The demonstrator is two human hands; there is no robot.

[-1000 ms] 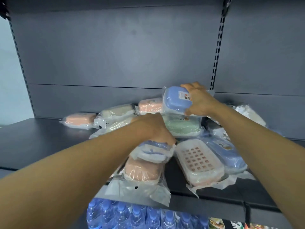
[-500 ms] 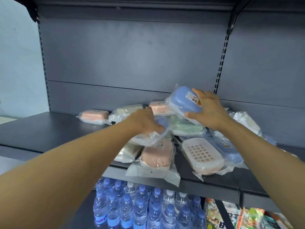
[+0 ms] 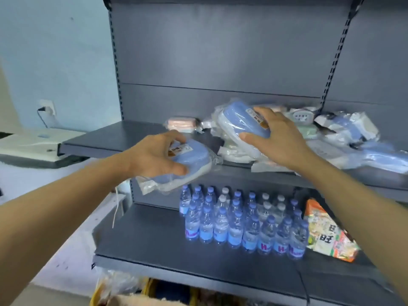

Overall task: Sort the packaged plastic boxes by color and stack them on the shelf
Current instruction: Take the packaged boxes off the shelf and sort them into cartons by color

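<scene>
Blue plastic shows through clear wrap in both hands. The left hand [image 3: 157,154] grips one packaged blue box [image 3: 189,162] from above, thumb on its near edge and fingers curled over the far side by the label, holding it in the air just in front of the upper shelf [image 3: 106,142], with loose wrap hanging below. The right hand [image 3: 279,138] grips a second blue box [image 3: 239,120], tilted up on its side, thumb under its lower edge and fingers over the labelled top; this one sits at the left end of the heap of packaged boxes [image 3: 344,133] on that shelf. The heap mixes blue, white and pale green boxes lying at all angles. A pink box [image 3: 182,123] lies apart to the left, near the back panel. On the lower shelf [image 3: 145,237] stand rows of water bottles [image 3: 240,221], with a bright snack bag [image 3: 329,237] just beside them on the right.
</scene>
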